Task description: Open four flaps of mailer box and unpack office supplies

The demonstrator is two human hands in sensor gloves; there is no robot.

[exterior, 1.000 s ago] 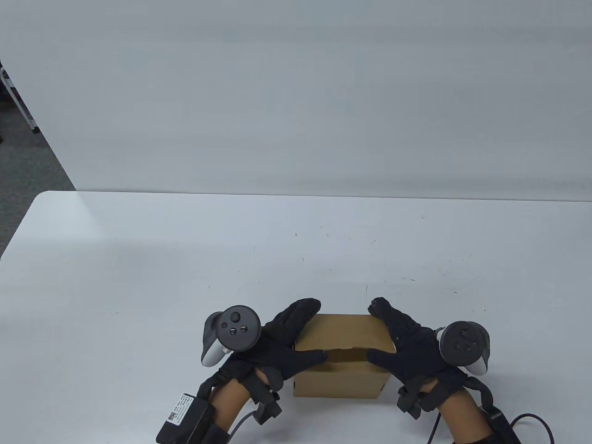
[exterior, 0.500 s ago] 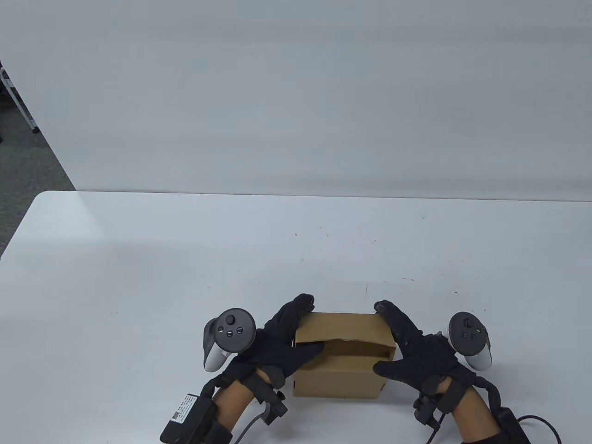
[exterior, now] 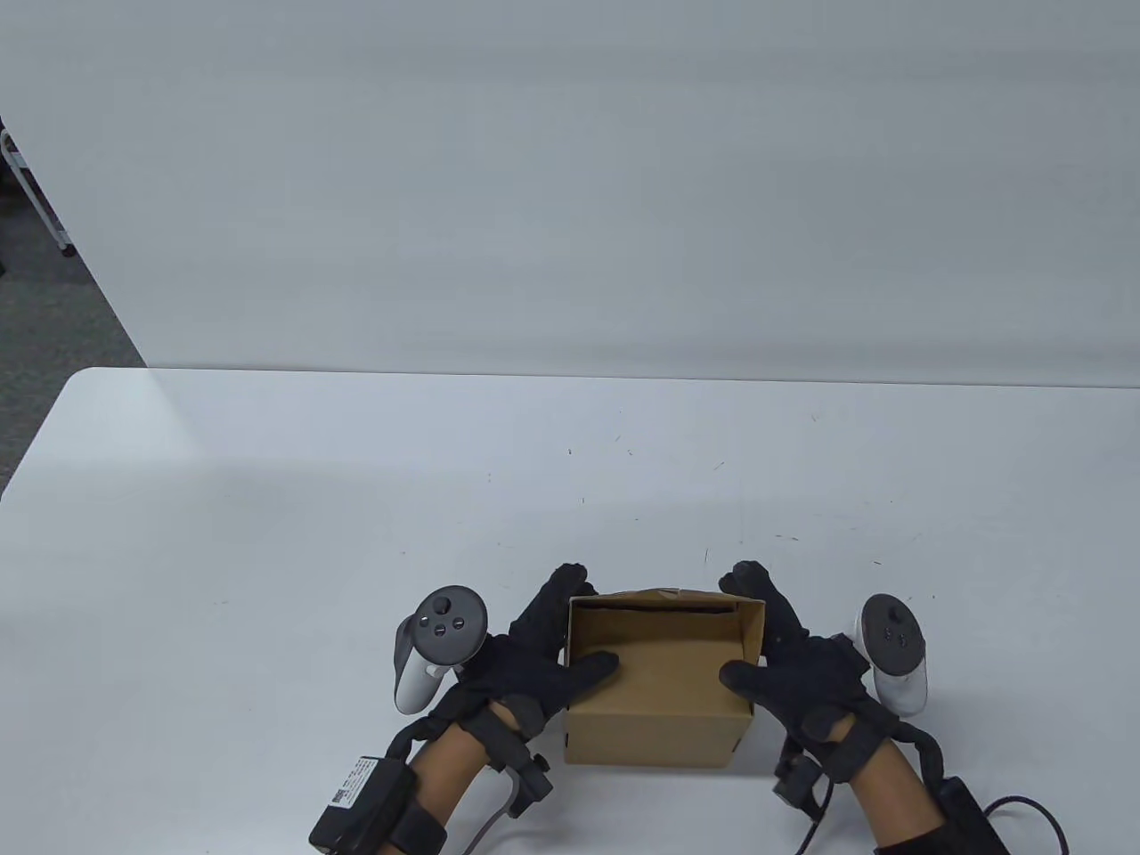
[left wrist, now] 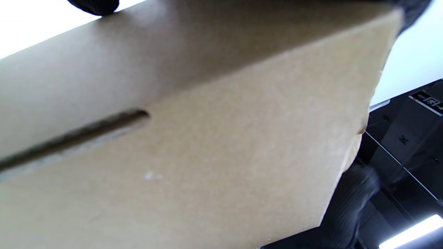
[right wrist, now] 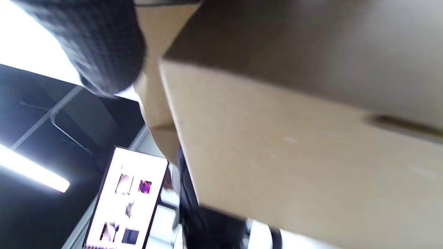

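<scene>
A brown cardboard mailer box point(exterior: 655, 735) stands near the table's front edge. Its top lid point(exterior: 663, 650) is raised, with the inner face toward the camera and a dark gap along its top edge. My left hand point(exterior: 545, 637) grips the lid's left edge, fingers behind and thumb in front. My right hand point(exterior: 777, 637) grips the right edge the same way. The box fills the left wrist view point(left wrist: 207, 155) and the right wrist view point(right wrist: 294, 155), each showing a side slot. The contents are hidden.
The white table point(exterior: 356, 499) stretches far beyond the box, bare apart from small dark specks. A grey wall panel point(exterior: 570, 178) stands behind it. Cables trail from both wrists at the bottom edge. A lit monitor point(right wrist: 131, 197) shows in the right wrist view.
The lid was flat and closed a second ago. It then lifted at its front edge and now stands raised. Both hands shifted outward and back with it.
</scene>
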